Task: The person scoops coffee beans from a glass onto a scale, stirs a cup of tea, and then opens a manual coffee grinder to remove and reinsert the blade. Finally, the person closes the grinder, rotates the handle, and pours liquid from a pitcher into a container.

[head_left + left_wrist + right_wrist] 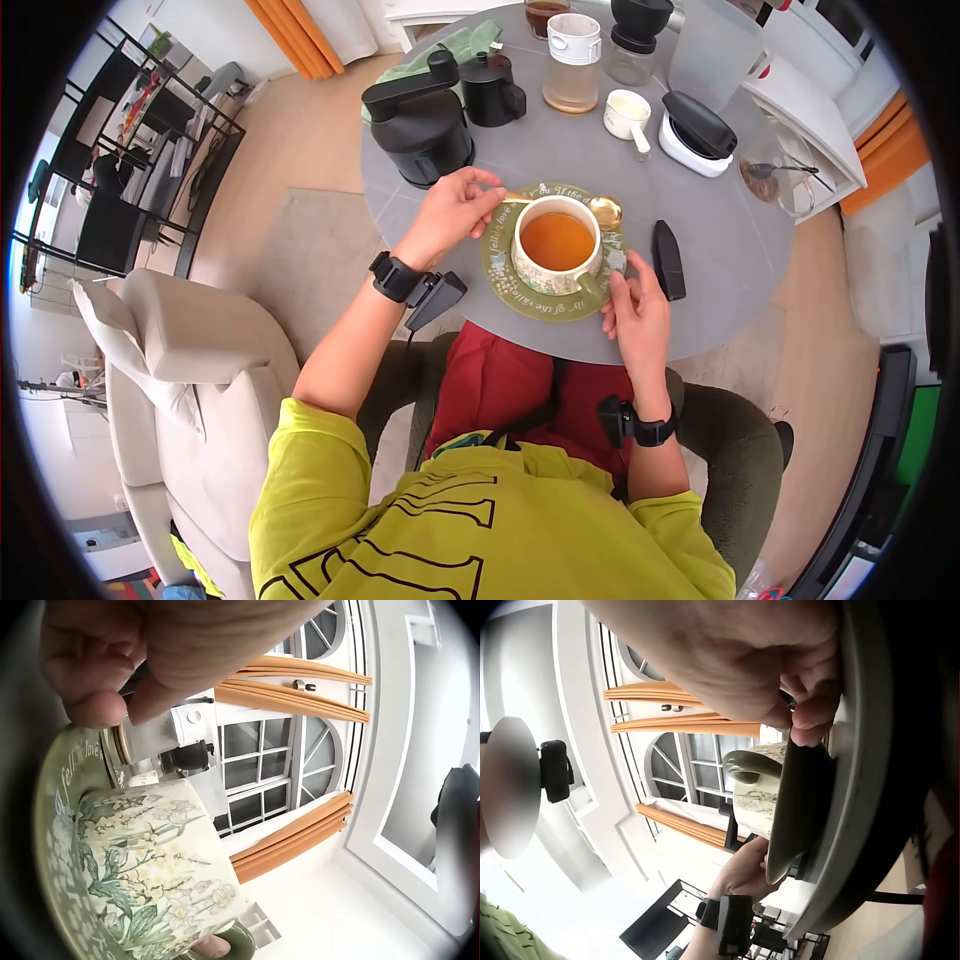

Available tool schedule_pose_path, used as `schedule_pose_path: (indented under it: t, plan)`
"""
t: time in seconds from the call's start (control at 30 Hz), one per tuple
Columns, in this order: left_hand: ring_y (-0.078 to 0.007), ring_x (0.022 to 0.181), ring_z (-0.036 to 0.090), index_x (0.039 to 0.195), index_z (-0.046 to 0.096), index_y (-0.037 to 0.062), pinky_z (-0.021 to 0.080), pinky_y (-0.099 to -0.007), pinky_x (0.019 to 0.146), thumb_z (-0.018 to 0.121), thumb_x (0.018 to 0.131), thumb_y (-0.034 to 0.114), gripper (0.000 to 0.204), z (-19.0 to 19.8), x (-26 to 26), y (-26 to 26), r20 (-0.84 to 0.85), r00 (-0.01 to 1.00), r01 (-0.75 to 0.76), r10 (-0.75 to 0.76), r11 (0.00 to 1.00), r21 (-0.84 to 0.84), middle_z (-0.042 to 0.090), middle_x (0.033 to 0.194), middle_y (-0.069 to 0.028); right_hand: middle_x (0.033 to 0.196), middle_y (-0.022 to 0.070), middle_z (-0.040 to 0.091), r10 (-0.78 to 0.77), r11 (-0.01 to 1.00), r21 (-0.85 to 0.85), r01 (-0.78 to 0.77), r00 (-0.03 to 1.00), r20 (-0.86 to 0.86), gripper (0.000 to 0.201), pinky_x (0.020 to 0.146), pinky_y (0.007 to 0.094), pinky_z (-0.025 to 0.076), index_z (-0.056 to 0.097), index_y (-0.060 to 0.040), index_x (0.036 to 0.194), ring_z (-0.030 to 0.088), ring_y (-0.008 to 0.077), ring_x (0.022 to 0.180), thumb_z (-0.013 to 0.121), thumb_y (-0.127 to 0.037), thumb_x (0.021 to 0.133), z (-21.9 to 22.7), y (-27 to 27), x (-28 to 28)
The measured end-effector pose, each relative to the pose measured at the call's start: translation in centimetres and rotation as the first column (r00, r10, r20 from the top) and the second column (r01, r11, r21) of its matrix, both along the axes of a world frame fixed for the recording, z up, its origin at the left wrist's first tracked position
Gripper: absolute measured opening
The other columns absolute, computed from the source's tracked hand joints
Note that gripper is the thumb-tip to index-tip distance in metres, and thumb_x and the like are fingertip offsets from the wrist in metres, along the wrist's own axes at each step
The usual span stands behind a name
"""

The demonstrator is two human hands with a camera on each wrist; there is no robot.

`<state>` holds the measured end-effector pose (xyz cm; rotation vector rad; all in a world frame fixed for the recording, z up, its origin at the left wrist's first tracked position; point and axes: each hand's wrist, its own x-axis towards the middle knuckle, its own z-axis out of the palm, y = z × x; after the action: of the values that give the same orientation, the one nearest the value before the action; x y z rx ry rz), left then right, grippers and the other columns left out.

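A cup of amber tea (557, 243), floral outside with a green handle, stands on a green saucer (527, 299) with white lettering. A gold spoon (605, 212) lies across the saucer behind the cup, bowl at the right. At the saucer's upper left, my left hand (458, 212) pinches the spoon's handle end; in the left wrist view its fingertips (101, 710) are right at the rim. My right hand (640, 312) pinches the saucer's near right rim beside the cup handle. In the right wrist view its fingertips (808, 735) meet at the saucer's edge.
Black kettle (415, 135) and small black pitcher (492, 90) stand behind my left hand. Farther back are a glass carafe (572, 75), a white scoop (627, 117) and a white-based scale with a black item (697, 135). A black folded tool (667, 262) lies right of the saucer.
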<state>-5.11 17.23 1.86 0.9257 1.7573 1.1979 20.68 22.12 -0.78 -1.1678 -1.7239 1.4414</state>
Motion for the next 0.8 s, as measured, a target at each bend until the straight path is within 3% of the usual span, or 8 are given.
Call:
schedule_pose_path:
  t: [0.23,0.33,0.4,0.43,0.5,0.57,0.8]
  plan:
    - [-0.0032,0.052,0.046,0.099,0.058,0.0011,0.035,-0.0182,0.047,0.06,0.091,0.014,0.015,-0.1,-0.8,0.2,0.033,0.999,0.016,-0.014,0.998,-0.065,0.056,0.068,0.0012,0.062,0.004,0.056,0.028,0.998,-0.048,-0.029,0.999,-0.035,0.042,0.041,0.0233,0.039,0.045,0.0055,0.13,0.051,0.0075,0.047,0.055,-0.013,0.094,0.5,-0.2,0.2]
    - [-0.0037,0.052,0.047,0.096,0.056,0.0028,0.035,-0.0186,0.047,0.057,0.093,0.013,0.011,1.1,-0.4,-0.1,0.063,0.998,0.003,-0.004,1.0,0.024,0.058,0.07,0.0005,0.063,0.0043,0.056,0.038,0.997,-0.061,-0.04,0.998,-0.044,0.043,0.042,0.0233,0.04,0.044,0.0047,0.132,0.052,0.0078,0.047,0.056,-0.013,0.094,0.5,-0.2,0.4]
    - [-0.0049,0.052,0.048,0.096,0.053,0.0036,0.035,-0.0186,0.046,0.054,0.095,0.012,0.008,2.7,0.5,-0.7,-0.02,0.996,-0.085,0.093,0.966,0.244,0.059,0.072,-0.0014,0.063,0.0044,0.057,0.043,0.997,-0.062,-0.046,0.998,-0.043,0.043,0.042,0.0233,0.041,0.044,0.0043,0.132,0.052,0.0079,0.048,0.056,-0.013,0.094,0.3,-0.2,0.6]
    - [-0.0049,0.052,0.048,0.096,0.053,0.0036,0.035,-0.0186,0.046,0.054,0.095,0.012,0.008,3.8,1.1,-1.1,-0.021,0.996,-0.081,0.089,0.967,0.24,0.059,0.072,-0.0014,0.063,0.0044,0.057,0.053,0.997,-0.06,-0.056,0.998,-0.041,0.044,0.042,0.0233,0.041,0.043,0.004,0.133,0.053,0.0081,0.048,0.056,-0.013,0.094,0.2,-0.2,0.6]
    - [-0.005,0.053,0.049,0.096,0.052,0.0018,0.036,-0.0187,0.046,0.052,0.095,0.008,0.006,5.9,2.5,-2.1,-0.191,0.951,-0.133,0.242,0.88,0.455,0.058,0.072,-0.0023,0.063,0.0045,0.057,0.055,0.996,-0.068,-0.057,0.998,-0.038,0.044,0.042,0.0235,0.041,0.043,0.0035,0.133,0.053,0.0083,0.048,0.056,-0.013,0.094,0.3,-0.2,0.6]
    - [-0.0053,0.053,0.05,0.096,0.051,0.0019,0.036,-0.0182,0.047,0.051,0.096,0.008,0.006,7.0,3.3,-3.4,-0.185,0.947,-0.133,0.264,0.843,0.521,0.058,0.072,-0.003,0.063,0.0045,0.057,0.057,0.995,-0.074,-0.059,0.998,-0.036,0.044,0.043,0.0236,0.042,0.043,0.003,0.133,0.053,0.0085,0.048,0.056,-0.012,0.094,0.3,-0.1,0.5]
    - [-0.0053,0.052,0.049,0.096,0.052,0.0013,0.035,-0.0177,0.047,0.051,0.096,0.005,0.003,5.7,4.1,-6.2,-0.115,0.978,-0.112,0.175,0.9,0.421,0.058,0.072,-0.0032,0.064,0.0034,0.057,0.108,0.988,-0.109,-0.114,0.993,-0.057,0.051,0.045,0.0238,0.043,0.035,-0.0005,0.139,0.053,0.0081,0.05,0.056,-0.011,0.093,0.5,-0.3,0.7]
